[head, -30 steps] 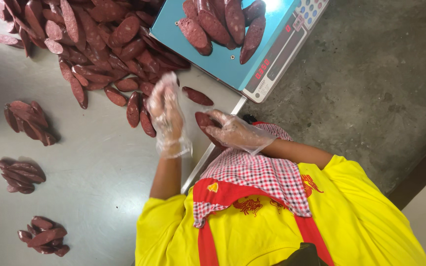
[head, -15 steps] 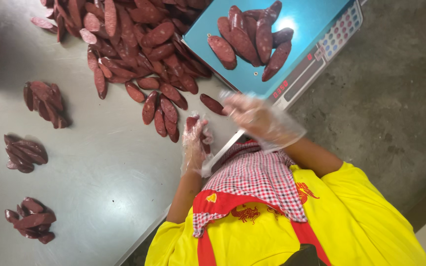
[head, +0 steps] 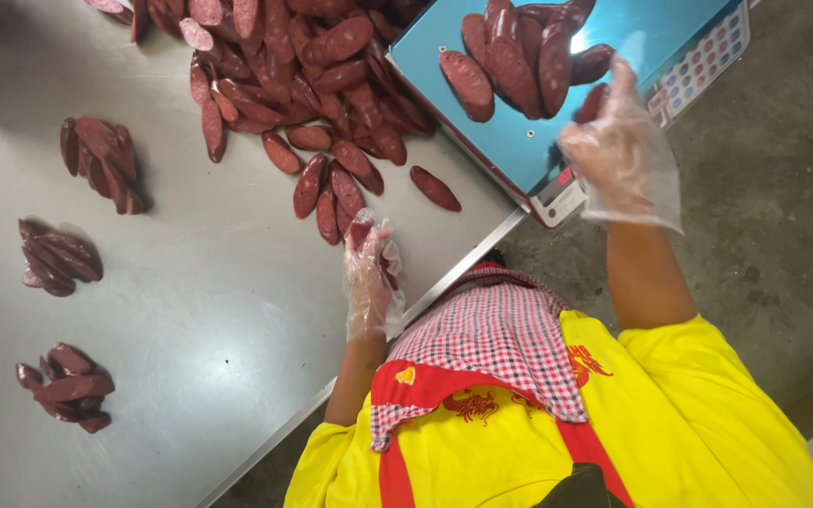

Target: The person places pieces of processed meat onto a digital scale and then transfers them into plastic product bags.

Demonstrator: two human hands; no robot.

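Sausages (head: pixel 519 56), dark red and oblong, lying on blue scale tray (head: pixel 538 141), long axes roughly parallel, just ahead of right hand (head: pixel 621 141). Right hand gloved, fingers spread open, holding nothing, hovering at tray's near edge beside one sausage. Left hand (head: pixel 374 273) gloved too, curled closed around single sausage (head: pixel 359 230) over steel counter (head: pixel 218 310), close to big loose pile (head: pixel 312 66).
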